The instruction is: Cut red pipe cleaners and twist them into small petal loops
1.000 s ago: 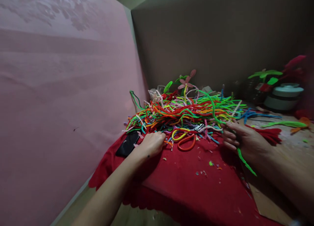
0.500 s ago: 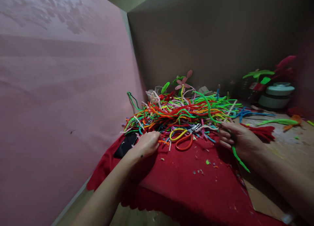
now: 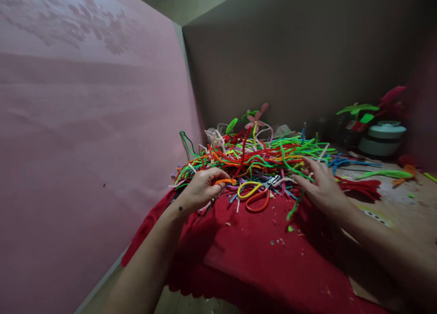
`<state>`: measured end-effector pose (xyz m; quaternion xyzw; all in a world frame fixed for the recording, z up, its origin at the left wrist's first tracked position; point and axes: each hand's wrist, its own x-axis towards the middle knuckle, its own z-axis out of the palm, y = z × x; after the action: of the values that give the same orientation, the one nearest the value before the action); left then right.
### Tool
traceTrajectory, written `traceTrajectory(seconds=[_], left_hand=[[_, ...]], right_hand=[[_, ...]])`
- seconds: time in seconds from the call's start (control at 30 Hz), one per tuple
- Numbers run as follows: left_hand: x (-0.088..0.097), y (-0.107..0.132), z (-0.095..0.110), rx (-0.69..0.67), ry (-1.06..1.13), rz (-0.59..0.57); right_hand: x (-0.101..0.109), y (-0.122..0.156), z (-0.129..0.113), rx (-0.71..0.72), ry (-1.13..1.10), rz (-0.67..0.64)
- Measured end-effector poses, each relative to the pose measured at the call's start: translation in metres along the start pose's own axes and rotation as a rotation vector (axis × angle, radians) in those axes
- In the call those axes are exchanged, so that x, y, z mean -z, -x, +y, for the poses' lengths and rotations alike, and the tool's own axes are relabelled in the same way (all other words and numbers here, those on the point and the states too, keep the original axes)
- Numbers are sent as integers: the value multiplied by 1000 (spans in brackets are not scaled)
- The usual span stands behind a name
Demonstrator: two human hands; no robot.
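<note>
A big heap of coloured pipe cleaners [image 3: 259, 157] lies on a red cloth [image 3: 262, 250]. My left hand [image 3: 201, 189] is at the heap's left front edge, fingers pinched round an orange pipe cleaner [image 3: 225, 181]. My right hand [image 3: 319, 186] reaches into the heap's right side, its fingers closed on a green pipe cleaner [image 3: 295, 205] whose end hangs down over the cloth. Scissors with yellow and orange handles [image 3: 254, 195] lie between my hands. A pink pipe-cleaner flower [image 3: 256, 118] stands behind the heap.
A pink wall [image 3: 85, 145] runs along the left and a brown board [image 3: 290, 63] stands behind. A white lidded pot [image 3: 382, 139] and green and red craft pieces [image 3: 362, 109] sit at the back right. Small cut scraps [image 3: 283, 230] dot the cloth.
My left hand has lifted from the cloth with an orange pipe cleaner in its fingers. My right hand has moved left and forward into the heap, the green pipe cleaner swinging with it.
</note>
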<state>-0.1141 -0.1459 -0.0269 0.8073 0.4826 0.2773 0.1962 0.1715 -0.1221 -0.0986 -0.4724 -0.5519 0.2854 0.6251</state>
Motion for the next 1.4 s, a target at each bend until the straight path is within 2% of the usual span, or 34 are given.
traceTrajectory(seconds=[0.03, 0.1, 0.13, 0.2, 0.33, 0.43, 0.5, 0.63, 0.77, 0.93, 1.1, 1.4], left_hand=[[-4, 1, 4, -32, -48, -12], [-13, 3, 11, -107, -174, -63], [-19, 5, 15, -144, -250, -89], [-33, 8, 23, -191, -422, -145], [-53, 11, 34, -182, -702, -232], [-57, 8, 35, -123, -791, -250], [-54, 5, 31, -94, -745, -223], [-41, -1, 19, -78, -433, -150], [-28, -4, 15, 62, -211, -145], [-23, -5, 15, 138, -40, -170], [-23, -4, 15, 167, 53, -201], [-20, -1, 14, 209, 89, -207]], right_hand=[[-2, 2, -4, 69, 63, 29], [-7, 10, -15, 102, 24, -97], [-10, 15, -20, 60, -65, -203], [-15, 23, -28, -73, -236, -283], [-16, 26, -29, -218, -504, -234], [-10, 22, -24, -284, -659, -230], [-5, 19, -23, -314, -713, -229], [0, 17, -24, -346, -737, -217], [0, 18, -25, -361, -699, -187], [0, 21, -26, -367, -690, -186], [0, 20, -24, -367, -721, -188], [8, 10, -19, -377, -763, -67]])
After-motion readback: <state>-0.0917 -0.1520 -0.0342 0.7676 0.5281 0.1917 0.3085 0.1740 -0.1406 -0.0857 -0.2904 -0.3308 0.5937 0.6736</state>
